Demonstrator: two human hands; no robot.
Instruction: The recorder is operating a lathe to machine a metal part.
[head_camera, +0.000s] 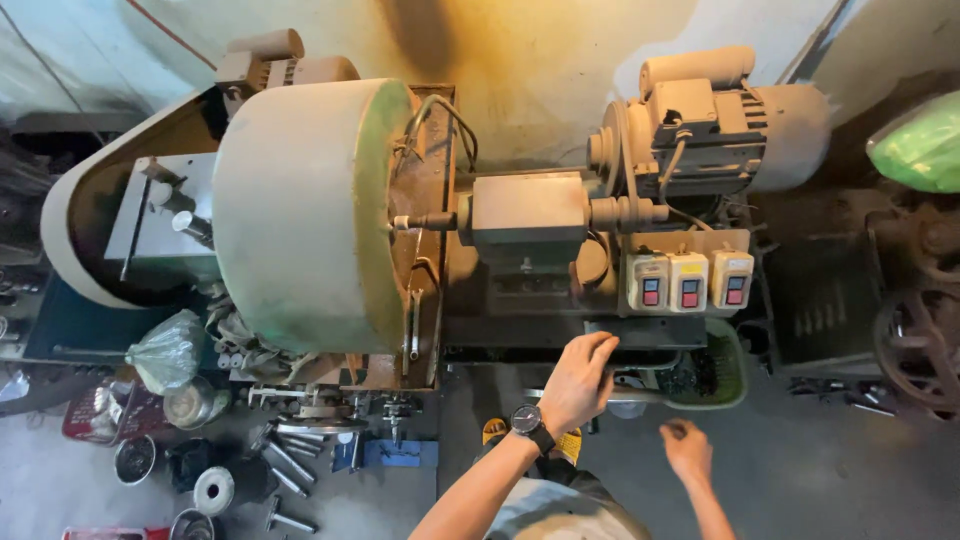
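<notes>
My left hand (578, 385), with a dark wristwatch on the wrist, reaches to the front ledge of a dusty beige machine (528, 215). Its fingers curl over a thin metal bar (650, 397) that runs along the ledge. My right hand (688, 450) hangs lower and to the right, away from the machine, in a loose fist; I cannot tell whether it holds anything. Three cream switch boxes (689, 280) with red and black buttons sit just above my left hand. A large round guard (300, 215) covers the machine's left side.
An electric motor (715, 120) with a belt pulley sits at the top right. A green basket (728, 375) of dark parts stands under the switches. Bolts, discs, tins and a plastic bag (168, 350) lie on the floor at the left. A rusty wheel (925, 340) is at the right.
</notes>
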